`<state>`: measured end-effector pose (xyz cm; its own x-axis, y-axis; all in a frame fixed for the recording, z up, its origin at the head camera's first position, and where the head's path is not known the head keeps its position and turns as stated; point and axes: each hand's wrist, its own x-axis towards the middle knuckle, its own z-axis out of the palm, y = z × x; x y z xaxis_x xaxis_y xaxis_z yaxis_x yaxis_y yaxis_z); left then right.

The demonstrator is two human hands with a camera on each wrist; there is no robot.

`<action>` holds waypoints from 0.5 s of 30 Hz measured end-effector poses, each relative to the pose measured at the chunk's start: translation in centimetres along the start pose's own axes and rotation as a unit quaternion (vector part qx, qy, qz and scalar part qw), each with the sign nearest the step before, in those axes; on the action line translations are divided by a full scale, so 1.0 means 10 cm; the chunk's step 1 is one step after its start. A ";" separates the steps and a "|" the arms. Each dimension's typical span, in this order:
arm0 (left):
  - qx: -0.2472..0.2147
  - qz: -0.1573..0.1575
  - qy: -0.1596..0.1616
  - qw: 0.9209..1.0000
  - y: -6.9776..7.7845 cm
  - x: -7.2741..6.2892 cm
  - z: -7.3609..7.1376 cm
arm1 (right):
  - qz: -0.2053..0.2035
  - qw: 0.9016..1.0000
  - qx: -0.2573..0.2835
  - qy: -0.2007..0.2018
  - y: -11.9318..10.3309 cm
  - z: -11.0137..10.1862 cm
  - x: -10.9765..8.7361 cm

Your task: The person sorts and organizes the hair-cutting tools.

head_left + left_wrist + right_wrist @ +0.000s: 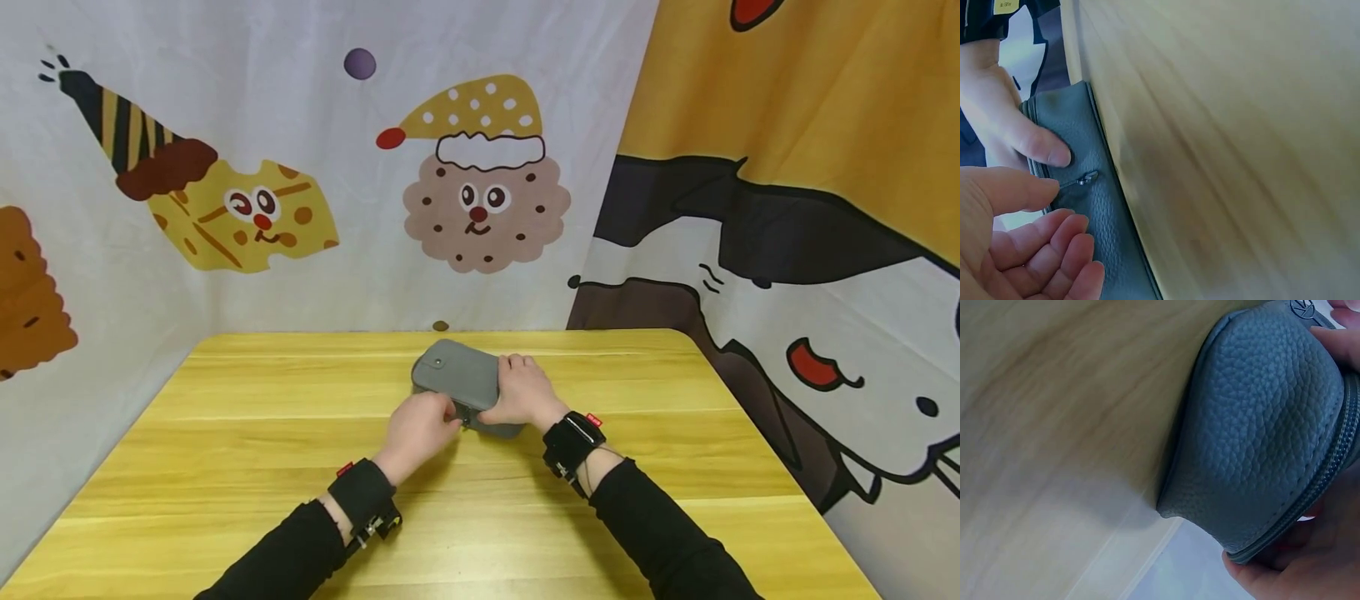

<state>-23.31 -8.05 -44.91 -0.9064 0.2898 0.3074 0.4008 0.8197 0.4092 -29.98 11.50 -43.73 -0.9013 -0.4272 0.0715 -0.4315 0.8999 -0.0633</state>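
Note:
A grey leather-like zipped case (pixel 461 375) lies flat near the far part of the table, a small round stud on its top. My left hand (pixel 423 429) is at its near side; in the left wrist view, thumb and forefinger pinch the pull of a zipper (pixel 1088 178). My right hand (pixel 525 392) grips the case's right end, thumb on the near side and fingers over the top. Close up in the right wrist view, the pebbled end of the case (pixel 1260 419) shows a dark zipper track (pixel 1329 469) along its edge. The inside is hidden.
The case rests on a light wood-grain table (pixel 262 433). Behind the table hangs a white cloth (pixel 300 108) with cartoon food prints, and a yellow cartoon cloth (pixel 810 108) hangs on the right. Both wrists wear black straps (pixel 573 442) with small devices.

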 end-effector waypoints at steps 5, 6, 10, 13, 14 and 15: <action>-0.004 -0.018 -0.011 1.000 0.03 0.02 0.06 | 0.006 1.000 0.003 -0.002 0.00 0.00 -0.01; -0.003 -0.022 -0.012 1.000 0.04 0.03 0.08 | 0.006 1.000 0.004 -0.002 0.00 0.00 -0.01; 0.009 -0.047 -0.020 0.999 0.04 0.06 0.12 | 0.006 1.000 0.008 -0.003 0.00 0.01 -0.01; 0.014 -0.062 -0.029 0.998 0.05 0.08 0.13 | 0.007 1.000 0.007 -0.005 0.00 0.01 0.00; 0.015 -0.064 -0.031 0.997 0.06 0.09 0.13 | 0.007 1.000 0.006 -0.005 -0.01 0.02 0.00; 0.015 -0.067 -0.035 0.997 0.07 0.09 0.12 | 0.007 1.000 0.005 -0.005 -0.01 0.02 0.00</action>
<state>-24.07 -6.62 -45.42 -0.9592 0.2087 0.1909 0.2716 0.8677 0.4163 -29.92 11.44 -43.88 -0.9077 -0.4153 0.0596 -0.4189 0.9050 -0.0740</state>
